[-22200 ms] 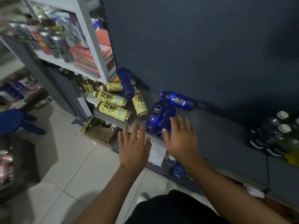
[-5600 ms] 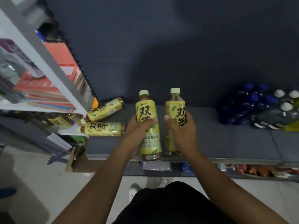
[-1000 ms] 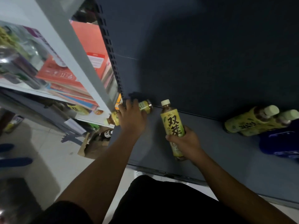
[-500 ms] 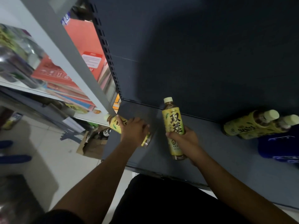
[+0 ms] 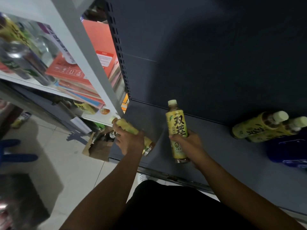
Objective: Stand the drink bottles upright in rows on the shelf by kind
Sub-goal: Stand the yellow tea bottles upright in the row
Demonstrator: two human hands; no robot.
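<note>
The dark shelf [image 5: 216, 171] is bare across its middle and most of its left part, so there is much room for rows. At its far right a group of blue bottles [image 5: 285, 150] is gathered. The light is too weak there to count them or to say that all are upright. Just beside them, on their left, a pair of yellow tea bottles [image 5: 255, 128] is placed with caps up, touching each other. The wide lens makes them lean, but I judge that they stand. This looks like the beginning of a tea row next to the blue kind.

The right hand [image 5: 189, 145] has its grip clamped round the lower half of a third tea bottle [image 5: 177, 128], which is upright near the front of the shelf. Whether its bottom touches the shelf I cannot tell. The left hand [image 5: 130, 141] has its grip closed round a tilted tea bottle [image 5: 126, 127] at the left end of the shelf, with the cap pointing away to the left.

In my judgement the task is well advanced but not finished, because these two bottles are not yet in the row with the pair. One more yellow bottle [image 5: 84, 107] shows on the neighbouring white shelf [image 5: 98, 117]. Whether it belongs to the task I cannot say.
</note>
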